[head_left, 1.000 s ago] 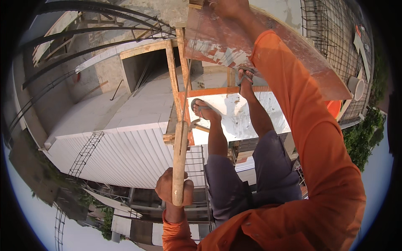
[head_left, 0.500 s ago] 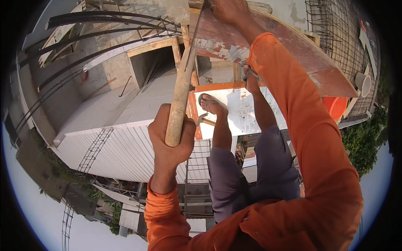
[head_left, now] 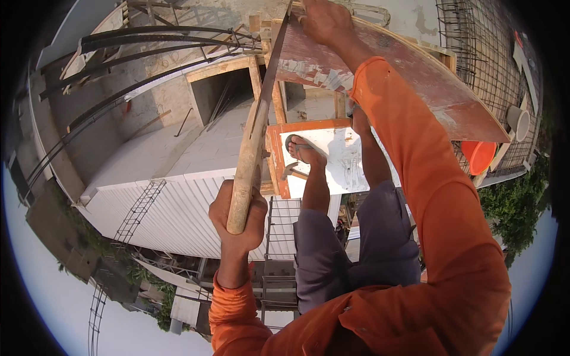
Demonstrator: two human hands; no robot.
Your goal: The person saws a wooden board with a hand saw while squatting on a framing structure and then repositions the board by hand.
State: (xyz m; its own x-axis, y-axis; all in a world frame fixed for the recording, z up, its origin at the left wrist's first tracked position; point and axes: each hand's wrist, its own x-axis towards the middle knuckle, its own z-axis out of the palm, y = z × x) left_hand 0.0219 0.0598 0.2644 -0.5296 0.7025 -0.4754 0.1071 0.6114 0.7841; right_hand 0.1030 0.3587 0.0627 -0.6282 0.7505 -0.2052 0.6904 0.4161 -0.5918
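The fingers of my left hand (head_left: 239,215) are closed round the wooden handle (head_left: 244,178) of a long-bladed tool. Its dark, narrow blade (head_left: 278,56) rises away from me along the left edge of a reddish-brown plywood board (head_left: 380,65). The blade's edge is turned so that I cannot tell whether it is a saw or a machete. My right hand (head_left: 328,22) grips the board's far left part, close to the blade's upper end. Pale patches mark the board's worn face.
My sandalled foot (head_left: 306,149) stands on a white panel with brown edging (head_left: 341,123), beside a hammer (head_left: 292,170). An orange bucket (head_left: 478,155) and a white pail (head_left: 518,123) sit right, near rebar mesh (head_left: 504,71). Dark bent bars (head_left: 160,38) lie left; a drop shows below.
My left hand has drawn the tool's handle toward me and slightly left. My right hand stays on the board, and the view has shifted slightly.
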